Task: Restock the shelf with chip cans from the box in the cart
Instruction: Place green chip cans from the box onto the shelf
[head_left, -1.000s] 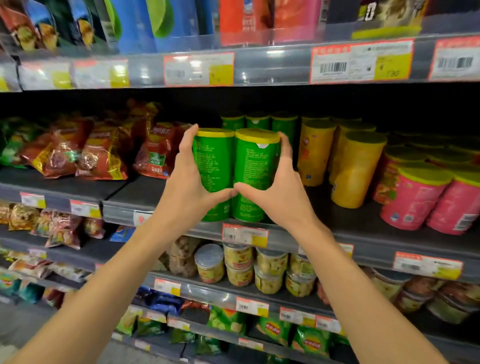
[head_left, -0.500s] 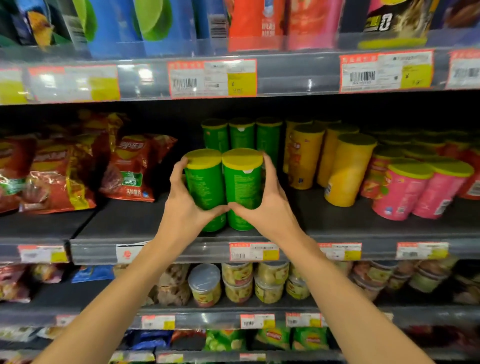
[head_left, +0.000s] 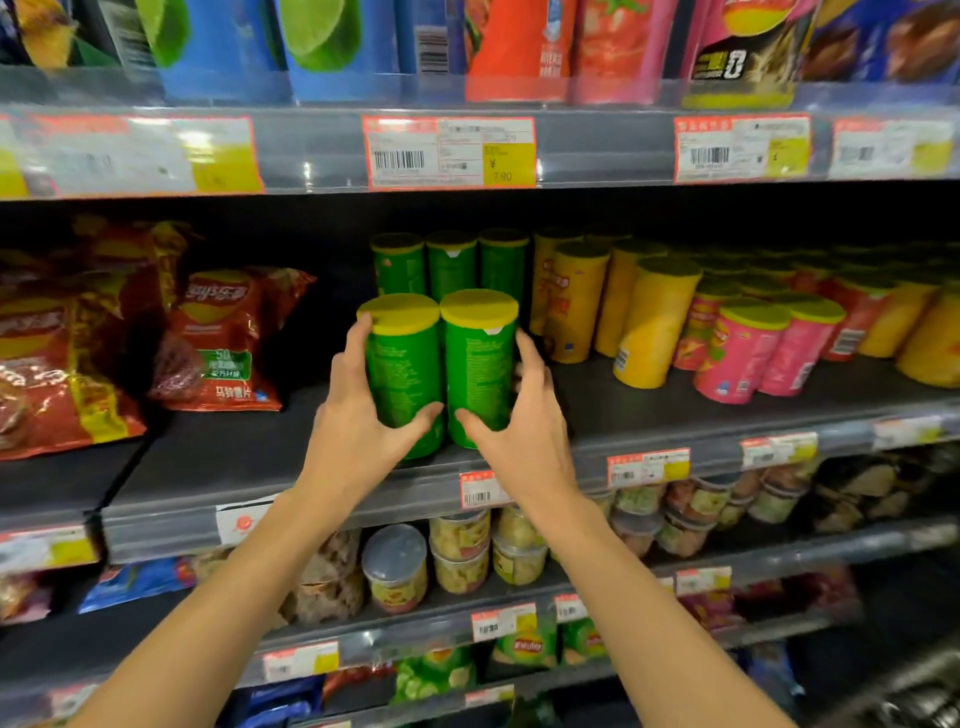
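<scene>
Standing upright and touching side by side near the front edge of the shelf (head_left: 249, 467), the two green chip cans (head_left: 441, 374) sat between my hands, directly in front of three more green cans (head_left: 449, 262) at the back of the shelf. My left hand (head_left: 358, 415) curled round the left can and my right hand (head_left: 524, 421) round the right one, thumbs across the fronts. Red chip bags (head_left: 223, 338) lay left of the pair, yellow cans (head_left: 618, 306) and pink cans (head_left: 753, 348) to its right.

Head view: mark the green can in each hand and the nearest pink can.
left green can (head_left: 402, 374), head view, label side
right green can (head_left: 480, 364), head view, label side
nearest pink can (head_left: 737, 358), head view, front wall
</scene>
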